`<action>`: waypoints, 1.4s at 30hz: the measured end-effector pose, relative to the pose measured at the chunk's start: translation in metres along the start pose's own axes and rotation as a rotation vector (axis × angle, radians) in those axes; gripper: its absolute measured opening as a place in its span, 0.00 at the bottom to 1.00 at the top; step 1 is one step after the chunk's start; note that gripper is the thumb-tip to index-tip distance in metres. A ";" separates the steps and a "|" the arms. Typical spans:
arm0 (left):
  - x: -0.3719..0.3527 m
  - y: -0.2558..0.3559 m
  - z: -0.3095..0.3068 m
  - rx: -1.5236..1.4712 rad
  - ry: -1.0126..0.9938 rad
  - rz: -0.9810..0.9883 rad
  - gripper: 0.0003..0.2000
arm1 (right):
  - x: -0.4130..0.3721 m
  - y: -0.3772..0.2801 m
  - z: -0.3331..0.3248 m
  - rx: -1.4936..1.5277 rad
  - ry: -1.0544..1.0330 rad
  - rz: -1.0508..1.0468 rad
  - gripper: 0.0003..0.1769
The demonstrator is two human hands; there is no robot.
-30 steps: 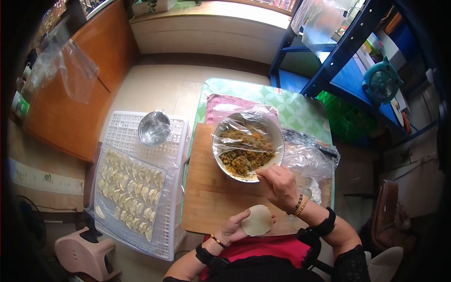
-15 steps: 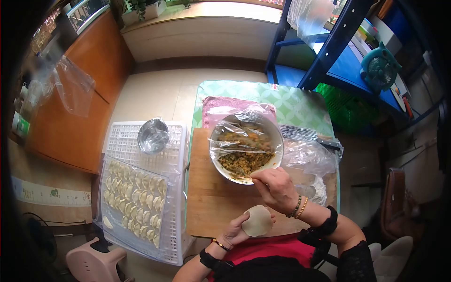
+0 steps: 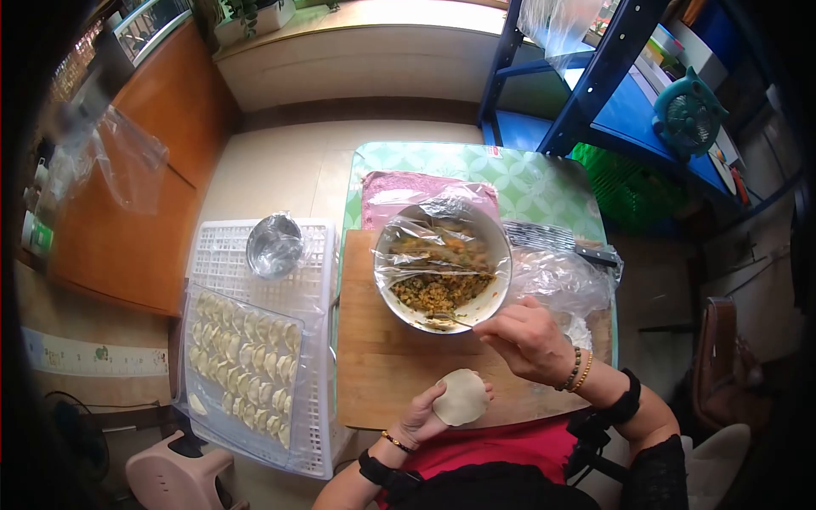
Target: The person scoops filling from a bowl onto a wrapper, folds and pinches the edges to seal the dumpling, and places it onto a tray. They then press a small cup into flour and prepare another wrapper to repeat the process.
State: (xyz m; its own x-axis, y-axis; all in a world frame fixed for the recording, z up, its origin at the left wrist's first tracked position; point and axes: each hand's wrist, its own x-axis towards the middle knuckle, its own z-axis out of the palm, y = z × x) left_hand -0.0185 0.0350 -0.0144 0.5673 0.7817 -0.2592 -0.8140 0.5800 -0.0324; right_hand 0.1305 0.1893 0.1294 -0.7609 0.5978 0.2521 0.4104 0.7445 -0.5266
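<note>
On my left hand (image 3: 423, 411) lies a round, flat dough wrapper (image 3: 461, 398), with my thumb over its left edge, just above the wooden board (image 3: 374, 365). My right hand (image 3: 529, 340) pinches the handle of a small spoon (image 3: 452, 320), whose bowl end is inside the near rim of the white bowl. That bowl (image 3: 503, 293) contains a chopped brown, green and orange filling (image 3: 442, 291), partly covered by clear plastic film. Left of the board, rows of folded dumplings (image 3: 246, 357) rest on a clear tray (image 3: 297, 340).
A metal bowl (image 3: 274, 246) sits on the white rack (image 3: 212, 238). Plastic wrap (image 3: 552, 276), a knife (image 3: 595, 255) and white flour (image 3: 578, 330) are right of the bowl. Behind it lies a pink cloth (image 3: 382, 191). A pink stool (image 3: 174, 476) stands lower left.
My right hand has moved right, away from the bowl's rim, and the spoon's handle now shows. My left hand with the wrapper has shifted slightly left.
</note>
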 end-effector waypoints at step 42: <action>-0.026 0.036 0.025 0.260 0.070 0.258 0.34 | -0.004 -0.006 0.058 0.163 0.184 0.333 0.02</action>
State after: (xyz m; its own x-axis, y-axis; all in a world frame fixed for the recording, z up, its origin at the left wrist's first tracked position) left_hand -0.0596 0.0413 0.0154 0.3300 0.8976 -0.2922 -0.8651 0.4115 0.2870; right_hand 0.1019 0.1652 0.0849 -0.4917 0.8521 0.1794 0.5227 0.4536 -0.7218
